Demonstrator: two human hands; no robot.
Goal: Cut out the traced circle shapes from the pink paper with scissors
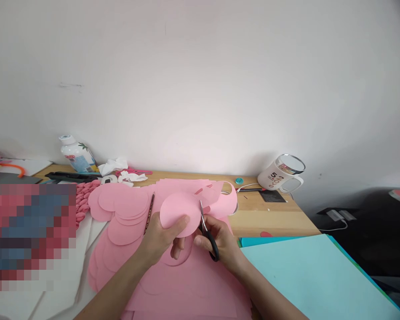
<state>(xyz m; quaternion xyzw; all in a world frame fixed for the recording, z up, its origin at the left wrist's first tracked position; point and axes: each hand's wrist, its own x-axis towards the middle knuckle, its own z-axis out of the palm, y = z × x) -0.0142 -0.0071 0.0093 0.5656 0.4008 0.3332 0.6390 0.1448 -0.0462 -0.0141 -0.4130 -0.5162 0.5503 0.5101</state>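
My left hand [168, 235] pinches a pink paper circle [178, 211], its thumb lying on the front face. In my right hand [218, 238] is a pair of scissors [214, 248] with black handles. Their blades point up at the circle's right edge; whether they touch the paper I cannot tell. Beneath both hands lies a stack of pink paper sheets [186, 289]. Several cut pink circles [123, 229] overlap in a pile left of the hands. A dark patterned pencil [149, 213] rests on the pink paper beside my left hand.
A white mug [276, 175] with a handle stands at the back right. Light blue paper sheets [320, 275] lie at the right. A white bottle [76, 153] and crumpled tissues [113, 165] are at the back left. Pink paper scraps [220, 200] lie behind the hands.
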